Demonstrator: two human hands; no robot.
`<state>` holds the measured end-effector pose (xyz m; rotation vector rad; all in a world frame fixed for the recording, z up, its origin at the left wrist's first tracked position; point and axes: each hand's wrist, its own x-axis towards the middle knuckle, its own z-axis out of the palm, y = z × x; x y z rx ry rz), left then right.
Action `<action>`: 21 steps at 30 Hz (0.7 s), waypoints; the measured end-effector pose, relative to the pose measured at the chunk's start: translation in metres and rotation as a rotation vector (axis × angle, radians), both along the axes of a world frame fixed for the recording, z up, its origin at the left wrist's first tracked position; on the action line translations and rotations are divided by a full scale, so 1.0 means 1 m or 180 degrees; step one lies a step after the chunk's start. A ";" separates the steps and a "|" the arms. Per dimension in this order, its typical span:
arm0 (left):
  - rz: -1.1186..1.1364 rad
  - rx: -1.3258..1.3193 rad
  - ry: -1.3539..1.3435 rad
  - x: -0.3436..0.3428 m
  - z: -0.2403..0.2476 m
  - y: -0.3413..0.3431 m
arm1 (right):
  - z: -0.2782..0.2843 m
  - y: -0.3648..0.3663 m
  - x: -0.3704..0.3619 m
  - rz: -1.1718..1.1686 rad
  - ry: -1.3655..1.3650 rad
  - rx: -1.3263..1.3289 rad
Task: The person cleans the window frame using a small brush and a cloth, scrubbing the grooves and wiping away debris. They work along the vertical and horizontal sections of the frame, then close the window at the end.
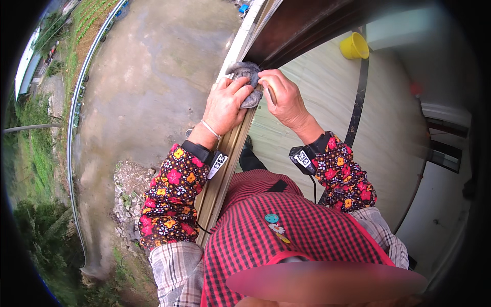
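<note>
Currently the left hand (225,106) is bent closed over the cloth (252,77), far along the frame (232,146), the half-curled right hand (286,100) is at its right, grip unclear, and wrist boxes (296,155) bear white labels (218,163).

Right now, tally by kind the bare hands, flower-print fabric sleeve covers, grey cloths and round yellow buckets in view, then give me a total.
Bare hands, left hand and right hand: 2
Flower-print fabric sleeve covers, left cover and right cover: 2
Crumpled grey cloth: 1
Round yellow bucket: 1
Total: 6
</note>
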<state>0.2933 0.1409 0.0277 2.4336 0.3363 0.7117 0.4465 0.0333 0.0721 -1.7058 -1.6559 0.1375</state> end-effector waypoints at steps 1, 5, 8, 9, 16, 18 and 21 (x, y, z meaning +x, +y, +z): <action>0.0059 0.0105 -0.0071 0.000 0.000 0.000 | -0.003 0.001 0.000 -0.0097 -0.0157 0.0054; 0.0193 0.0037 -0.0169 0.013 0.000 -0.003 | -0.007 0.004 0.002 -0.0409 -0.0531 0.0240; 0.0202 -0.0131 -0.0005 0.031 -0.002 -0.007 | -0.007 0.010 0.004 -0.0640 -0.0515 0.0006; 0.0209 -0.0033 0.0069 0.036 -0.004 -0.009 | -0.008 0.012 0.006 -0.0719 -0.0406 -0.0140; 0.0100 0.0083 0.0142 -0.006 -0.019 -0.038 | -0.012 -0.007 -0.002 -0.0457 0.0677 -0.0833; -0.0026 -0.0103 0.0312 -0.042 -0.013 -0.052 | -0.008 -0.025 -0.022 -0.0207 0.1271 -0.0886; -0.0514 -0.0764 0.0870 -0.116 0.015 -0.073 | -0.001 -0.047 -0.068 0.0126 0.2509 -0.1813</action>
